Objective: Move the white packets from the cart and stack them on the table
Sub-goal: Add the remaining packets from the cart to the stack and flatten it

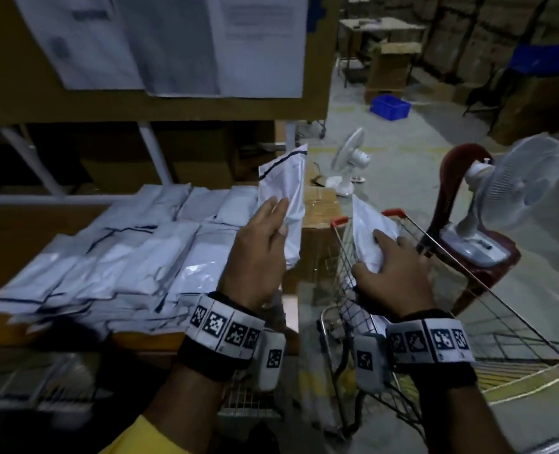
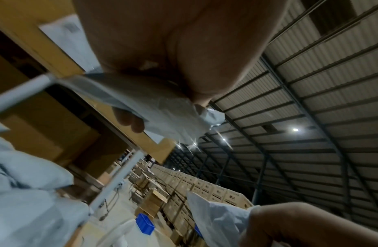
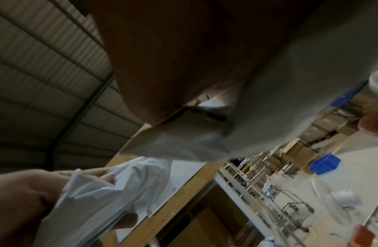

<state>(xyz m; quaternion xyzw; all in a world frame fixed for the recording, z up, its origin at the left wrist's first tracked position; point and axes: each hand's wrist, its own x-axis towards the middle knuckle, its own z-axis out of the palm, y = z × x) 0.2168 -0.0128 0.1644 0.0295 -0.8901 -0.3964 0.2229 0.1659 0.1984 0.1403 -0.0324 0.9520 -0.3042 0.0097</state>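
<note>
Hands first, nearest the camera: left hand [image 1: 261,247] with its grip closed round a white plastic mailer packet with a dark edge stripe [image 1: 284,198], held upright just off the right end of the table, not laid down yet. Same pinch visible from the left wrist view, thumb on one face and fingertips [image 2: 128,120] under the other. Right hand [image 1: 391,275] over the wire shopping cart with red handle caps [image 1: 392,213], fingers spread on the face of a second white plastic packet [image 1: 371,234] and thumb low at its edge, so gripping it too, standing up above the cart rim. Right wrist view pretty much filled with that packet, so no telling more from there.

Progress-wise, looking well along: wooden table [image 1: 147,339] to the left already covered with a big spread of white packets [image 1: 114,257], overlapping in rows and layers, more of a loose heap than a neat stack. Still to do: set down these two. Cart basket looking mostly bare through the wire, though some white showing low behind the right wrist, so hard to say whether a few more packets left in there.

Further back: white pedestal fan on a dark red plastic chair [image 1: 487,224], another small white fan [image 1: 350,165] on the floor, blue plastic crate [image 1: 390,107], stacked cardboard boxes beyond.
</note>
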